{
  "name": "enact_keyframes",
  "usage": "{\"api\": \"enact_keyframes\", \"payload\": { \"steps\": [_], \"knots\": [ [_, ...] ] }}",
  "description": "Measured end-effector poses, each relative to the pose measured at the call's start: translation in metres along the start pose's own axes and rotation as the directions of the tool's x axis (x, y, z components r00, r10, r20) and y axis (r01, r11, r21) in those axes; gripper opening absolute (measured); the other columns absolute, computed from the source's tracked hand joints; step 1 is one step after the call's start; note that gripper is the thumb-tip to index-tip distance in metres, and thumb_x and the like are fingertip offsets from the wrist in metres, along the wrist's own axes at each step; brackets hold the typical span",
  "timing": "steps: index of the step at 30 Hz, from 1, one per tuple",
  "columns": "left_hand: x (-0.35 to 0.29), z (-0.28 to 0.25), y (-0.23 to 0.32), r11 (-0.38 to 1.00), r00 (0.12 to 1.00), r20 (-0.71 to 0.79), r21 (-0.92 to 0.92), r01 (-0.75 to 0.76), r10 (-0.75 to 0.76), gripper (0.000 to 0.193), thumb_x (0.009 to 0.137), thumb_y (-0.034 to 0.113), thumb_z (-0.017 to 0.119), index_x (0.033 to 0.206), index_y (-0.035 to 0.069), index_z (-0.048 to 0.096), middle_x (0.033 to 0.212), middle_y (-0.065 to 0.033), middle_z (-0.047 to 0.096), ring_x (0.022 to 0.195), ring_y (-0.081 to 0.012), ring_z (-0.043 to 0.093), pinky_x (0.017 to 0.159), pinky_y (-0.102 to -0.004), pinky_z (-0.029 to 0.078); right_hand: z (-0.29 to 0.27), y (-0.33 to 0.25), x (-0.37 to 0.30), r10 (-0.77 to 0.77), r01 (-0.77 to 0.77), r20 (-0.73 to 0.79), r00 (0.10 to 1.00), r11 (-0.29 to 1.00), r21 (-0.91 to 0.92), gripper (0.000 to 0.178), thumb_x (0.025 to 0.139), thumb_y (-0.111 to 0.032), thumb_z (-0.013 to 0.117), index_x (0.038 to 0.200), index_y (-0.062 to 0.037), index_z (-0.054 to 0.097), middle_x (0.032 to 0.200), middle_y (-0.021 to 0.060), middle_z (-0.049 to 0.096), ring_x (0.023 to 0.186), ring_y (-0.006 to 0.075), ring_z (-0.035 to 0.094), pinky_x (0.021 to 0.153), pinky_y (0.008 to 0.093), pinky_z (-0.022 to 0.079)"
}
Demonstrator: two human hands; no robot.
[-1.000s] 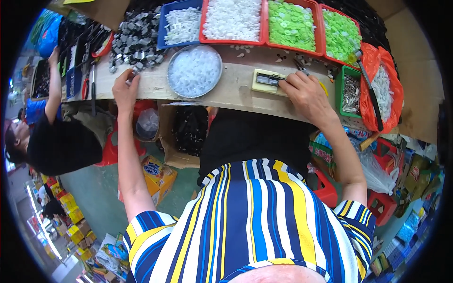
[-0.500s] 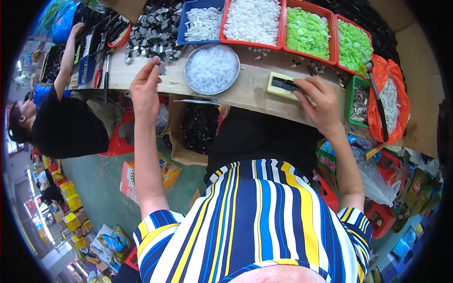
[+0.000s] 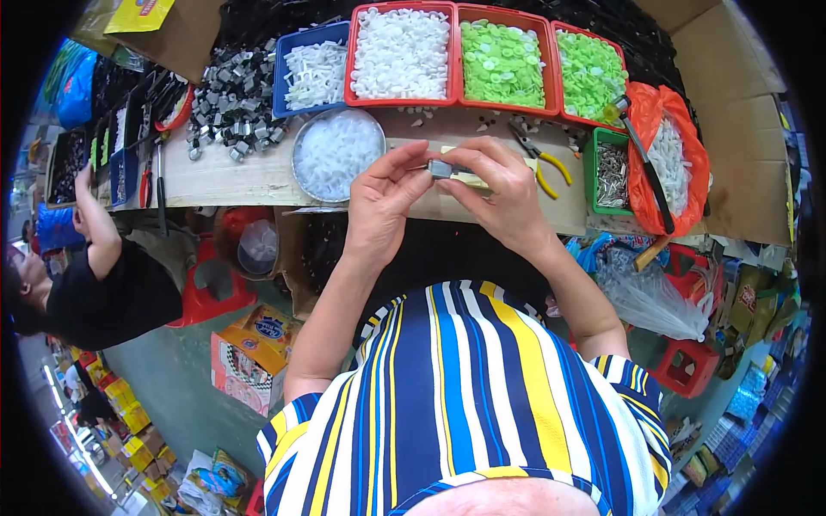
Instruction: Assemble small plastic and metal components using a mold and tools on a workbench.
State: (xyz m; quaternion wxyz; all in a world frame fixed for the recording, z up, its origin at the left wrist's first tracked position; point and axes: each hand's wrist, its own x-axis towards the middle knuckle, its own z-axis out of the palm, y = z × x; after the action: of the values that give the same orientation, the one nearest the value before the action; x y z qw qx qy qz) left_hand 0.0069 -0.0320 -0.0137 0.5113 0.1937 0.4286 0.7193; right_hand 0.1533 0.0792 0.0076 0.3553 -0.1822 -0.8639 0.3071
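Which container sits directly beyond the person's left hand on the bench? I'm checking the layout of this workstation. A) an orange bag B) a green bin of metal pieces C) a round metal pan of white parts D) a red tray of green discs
C: the round metal pan of white parts lies on the wooden bench just past the left hand, whose fingers pinch a small grey metal piece together with the right hand.

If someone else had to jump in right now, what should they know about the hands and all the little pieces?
Left hand and right hand: both raised over the wooden bench, pinching one small grey metal piece between their fingertips.
Supplies: round tin of white pieces, pile of grey metal pieces, red trays of white and green caps, yellow-handled pliers.
Done: one piece picked up.
Left: whether it is fully put together is too small to tell.
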Motion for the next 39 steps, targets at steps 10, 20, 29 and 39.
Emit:
{"api": "enact_keyframes", "payload": {
  "steps": [10,20,29,39],
  "knots": [
    [0.016,0.004,-0.012,0.363,0.902,0.259,0.849,-0.383,0.346,0.025,0.087,-0.002,0.068,0.112,-0.001,0.068,0.109,-0.0128,0.068,0.099,-0.0228,0.066,0.086,-0.032,0.052,0.004,0.051,-0.017,0.107,-0.105,0.019,0.994,0.992,-0.067,0.025,0.07,-0.008,0.079,0.093,-0.0039,0.071,0.095,0.0093,0.062,0.089,0.0288,0.06,0.075,0.0402,0.049],
    [0.035,-0.001,-0.03,0.054,0.727,0.588,0.764,-0.643,0.355,0.028,0.078,-0.007,0.064,0.106,-0.005,0.065,0.104,-0.0165,0.063,0.1,-0.0345,0.063,0.085,-0.0403,0.052,0.008,0.059,-0.018,0.115,-0.112,0.041,0.993,0.992,-0.058,0.019,0.071,-0.011,0.078,0.088,-0.0044,0.073,0.094,0.0083,0.063,0.092,0.0276,0.06,0.078,0.0406,0.048],
    [0.034,-0.005,-0.03,-0.196,0.645,0.716,0.696,-0.691,0.266,0.03,0.078,0.001,0.069,0.108,-0.004,0.066,0.107,-0.0155,0.063,0.101,-0.0323,0.064,0.085,-0.0398,0.053,0.004,0.06,-0.023,0.117,-0.111,0.101,0.988,0.992,-0.061,0.022,0.075,-0.01,0.075,0.097,-0.0061,0.071,0.098,0.0085,0.061,0.096,0.028,0.058,0.084,0.0421,0.045],
    [0.035,-0.01,-0.005,0.135,0.803,0.576,0.793,-0.595,0.155,0.033,0.08,0.013,0.076,0.11,0.001,0.067,0.113,-0.0172,0.064,0.103,-0.0345,0.063,0.087,-0.04,0.052,-0.08,0.055,-0.04,0.192,-0.232,-0.153,0.97,0.917,-0.324,0.023,0.08,-0.004,0.072,0.103,-0.0026,0.067,0.1,0.0145,0.062,0.089,0.0335,0.064,0.075,0.0416,0.051]
  ]
}}
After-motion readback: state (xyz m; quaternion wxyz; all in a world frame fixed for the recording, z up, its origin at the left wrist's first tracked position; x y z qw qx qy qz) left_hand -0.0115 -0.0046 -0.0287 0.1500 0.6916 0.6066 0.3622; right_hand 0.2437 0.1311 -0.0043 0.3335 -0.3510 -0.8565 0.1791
